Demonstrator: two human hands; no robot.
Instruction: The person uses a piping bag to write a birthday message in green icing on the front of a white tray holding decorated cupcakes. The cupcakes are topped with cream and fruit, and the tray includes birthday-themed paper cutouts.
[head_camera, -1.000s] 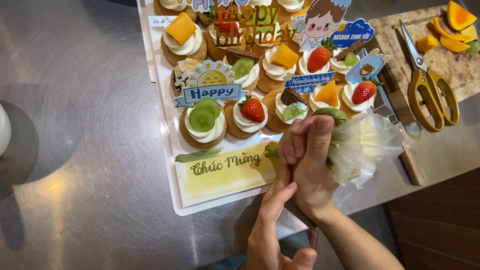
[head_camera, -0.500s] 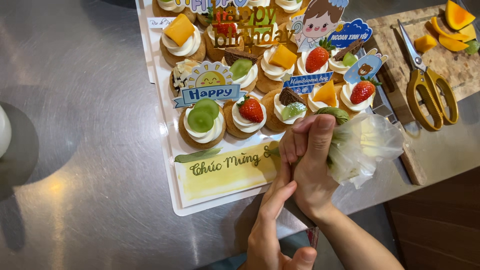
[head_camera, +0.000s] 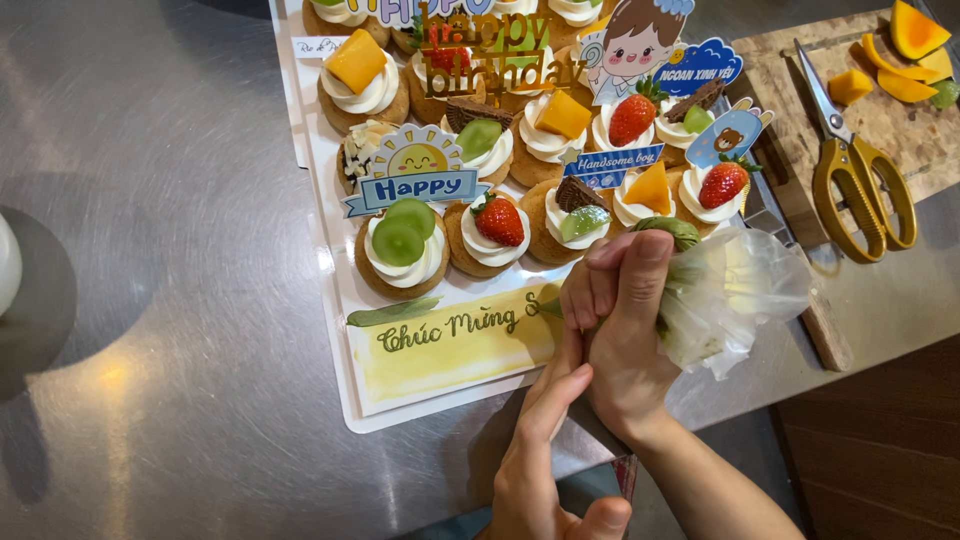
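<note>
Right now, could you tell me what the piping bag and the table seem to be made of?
Piping bag: thin clear plastic, judging by its crinkles and see-through glossy look.
Table: probably brushed stainless steel; grey, with soft light reflections.

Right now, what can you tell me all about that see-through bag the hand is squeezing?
The piping bag is clear, crinkly plastic with dark green cream inside, showing near the top of the fist. The right hand wraps around it, fingers closed tight, and its loose end puffs out to the right over the tray's corner. Its tip points down-left at the yellow plaque with green writing, but the hand hides it. The left hand steadies from below.
</note>
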